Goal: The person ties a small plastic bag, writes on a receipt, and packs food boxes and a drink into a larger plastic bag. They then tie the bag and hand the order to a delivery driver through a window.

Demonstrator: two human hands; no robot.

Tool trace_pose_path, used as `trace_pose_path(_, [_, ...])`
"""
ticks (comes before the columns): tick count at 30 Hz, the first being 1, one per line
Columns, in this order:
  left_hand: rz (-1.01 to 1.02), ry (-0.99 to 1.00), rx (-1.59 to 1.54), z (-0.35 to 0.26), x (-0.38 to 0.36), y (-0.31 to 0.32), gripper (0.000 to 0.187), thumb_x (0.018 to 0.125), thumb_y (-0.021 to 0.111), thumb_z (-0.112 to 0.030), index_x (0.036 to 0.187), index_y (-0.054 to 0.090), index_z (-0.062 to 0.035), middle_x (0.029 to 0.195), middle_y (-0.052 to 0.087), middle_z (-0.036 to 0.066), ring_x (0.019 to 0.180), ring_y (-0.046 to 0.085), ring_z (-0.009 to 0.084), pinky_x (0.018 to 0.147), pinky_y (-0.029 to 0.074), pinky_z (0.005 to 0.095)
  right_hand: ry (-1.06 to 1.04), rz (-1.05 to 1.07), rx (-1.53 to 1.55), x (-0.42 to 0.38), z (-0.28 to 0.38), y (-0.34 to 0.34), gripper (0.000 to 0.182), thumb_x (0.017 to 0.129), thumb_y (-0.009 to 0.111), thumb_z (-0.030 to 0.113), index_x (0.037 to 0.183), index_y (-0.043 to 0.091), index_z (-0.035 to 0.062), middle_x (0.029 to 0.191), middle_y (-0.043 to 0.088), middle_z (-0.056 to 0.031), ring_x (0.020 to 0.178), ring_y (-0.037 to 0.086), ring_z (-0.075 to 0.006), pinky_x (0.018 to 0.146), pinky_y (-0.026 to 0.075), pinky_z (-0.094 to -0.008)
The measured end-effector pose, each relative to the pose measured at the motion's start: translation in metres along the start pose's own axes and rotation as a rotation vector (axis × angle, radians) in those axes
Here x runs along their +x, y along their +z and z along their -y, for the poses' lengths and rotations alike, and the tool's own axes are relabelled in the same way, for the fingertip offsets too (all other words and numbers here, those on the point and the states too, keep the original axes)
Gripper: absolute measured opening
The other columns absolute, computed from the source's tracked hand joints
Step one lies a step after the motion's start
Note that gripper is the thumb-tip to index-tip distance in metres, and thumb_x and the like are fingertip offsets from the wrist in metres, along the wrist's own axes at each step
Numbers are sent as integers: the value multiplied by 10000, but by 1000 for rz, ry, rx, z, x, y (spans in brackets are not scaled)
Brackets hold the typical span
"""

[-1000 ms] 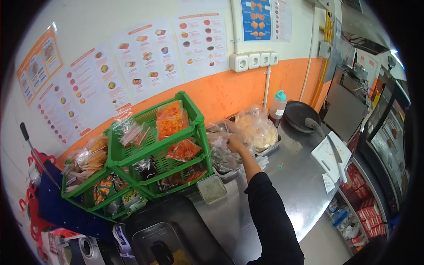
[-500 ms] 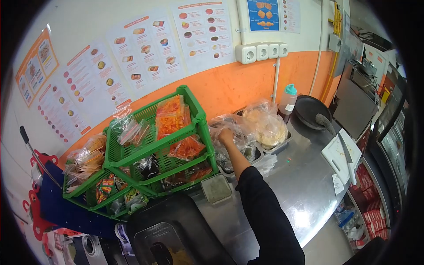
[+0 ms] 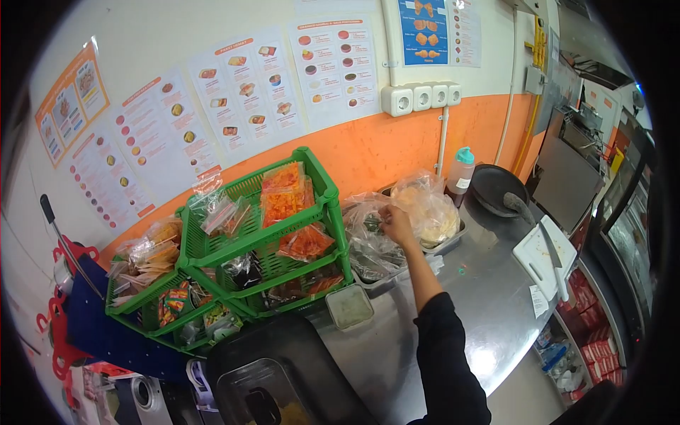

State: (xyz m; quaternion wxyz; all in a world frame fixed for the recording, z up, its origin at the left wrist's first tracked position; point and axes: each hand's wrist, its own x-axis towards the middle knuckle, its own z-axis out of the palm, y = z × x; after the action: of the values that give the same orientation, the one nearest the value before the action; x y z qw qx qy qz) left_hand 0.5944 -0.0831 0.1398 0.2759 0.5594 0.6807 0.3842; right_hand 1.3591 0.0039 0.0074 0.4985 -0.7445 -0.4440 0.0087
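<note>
At the far left of the frame a red rack (image 3: 60,297) stands by the wall. Next to it sits a green shelf rack (image 3: 234,248) full of small bags of food. In front of it, low in the frame, is a black box with a clear lid (image 3: 276,375). A small square tub (image 3: 349,307) sits on the steel counter (image 3: 489,312), just beside the green rack.

In the middle of the frame a clear plastic bag (image 3: 372,237) lies in a metal tray. The right hand (image 3: 397,216) is on top of this bag. The fingers look pinched on the thin plastic, holding a bit of it. The left hand is not in the picture.

Just right of the hand is another puffy bag with pale flat food (image 3: 428,212). Behind it stands a bottle with a teal cap (image 3: 462,170), then a dark pan (image 3: 496,188). At the right edge a knife (image 3: 552,251) lies on a white cutting board (image 3: 542,258).

The bag is thin, so I think a hard pull could rip it or spill the food. The arm could also bump the green rack, because it is very close on the left.

The open room is the bare counter below the tray. The counter edge curves away at the lower right, and the board sits near that edge.
</note>
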Motion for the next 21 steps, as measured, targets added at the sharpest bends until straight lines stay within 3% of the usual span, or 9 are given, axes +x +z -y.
trace_pose_path(4, [-9, -26, 7, 8, 1, -5, 639, 866, 582, -184, 1425, 316, -23, 1434, 393, 154, 1035, 575, 201, 822, 488, 291, -19, 25, 335, -27, -7, -51, 213, 785, 661, 5, 995, 629, 21, 934, 645, -89, 856, 609, -180, 762, 497, -284])
trace_pose_path(6, [-14, -27, 11, 9, 2, -6, 637, 867, 581, -185, 1424, 319, -23, 1432, 395, 152, 1035, 574, 200, 825, 486, 291, 168, 56, 1228, -33, -9, -61, 214, 891, 543, 13, 1101, 584, 10, 1020, 625, -90, 914, 594, -173, 774, 498, -300])
trace_pose_path(9, [-17, -29, 15, 10, 5, -7, 633, 867, 580, -188, 1423, 324, -22, 1430, 399, 149, 1034, 573, 199, 830, 483, 290, 168, 80, 1562, -44, -2, -70, 241, 941, 433, 17, 1155, 545, 23, 1042, 623, -71, 909, 608, -182, 750, 514, -315])
trace_pose_path(10, [-17, -27, 20, 11, 7, -8, 632, 868, 580, -189, 1422, 326, -22, 1429, 400, 148, 1033, 573, 198, 832, 482, 290, 284, -31, 1586, -48, 3, -69, 248, 955, 410, 48, 1174, 523, 19, 1045, 614, -83, 891, 605, -191, 740, 512, -325])
trace_pose_path(14, [-31, -38, 32, 14, 7, -15, 628, 869, 579, -192, 1420, 333, -21, 1427, 405, 143, 1032, 572, 196, 839, 478, 290, 271, 6, 1621, -46, 12, -66, 247, 955, 432, 58, 1186, 514, 41, 1047, 608, -73, 874, 609, -197, 690, 521, -335])
trace_pose_path(17, [-51, -52, 36, 20, 7, -22, 624, 869, 578, -195, 1419, 338, -21, 1425, 409, 140, 1031, 572, 195, 844, 475, 290, 206, 38, 1387, -24, 7, -64, 266, 908, 526, 126, 1139, 579, 4, 1012, 641, -120, 831, 622, -186, 726, 534, -326])
trace_pose_path(19, [-64, -62, 43, 24, 5, -27, 622, 870, 577, -197, 1418, 341, -20, 1423, 411, 138, 1030, 571, 194, 847, 472, 290, 291, 14, -104, -4, 30, -72, 312, 827, 609, 196, 1043, 637, -27, 940, 678, -165, 820, 662, -215, 746, 542, -339])
trace_pose_path(20, [-71, -64, 44, 25, 5, -29, 621, 870, 577, -197, 1417, 343, -20, 1422, 413, 137, 1029, 571, 193, 849, 471, 290, 288, 15, -100, 8, 26, -61, 312, 827, 609, 196, 1043, 637, -27, 940, 678, -165, 820, 662, -215, 746, 542, -339])
trace_pose_path(21, [-76, -67, 47, 27, 6, -31, 620, 870, 577, -198, 1417, 344, -20, 1422, 414, 136, 1029, 571, 192, 851, 470, 290, 187, 214, -355, 20, 15, -41, 337, 787, 628, 227, 1005, 650, -29, 930, 677, -192, 843, 668, -241, 770, 538, -365])
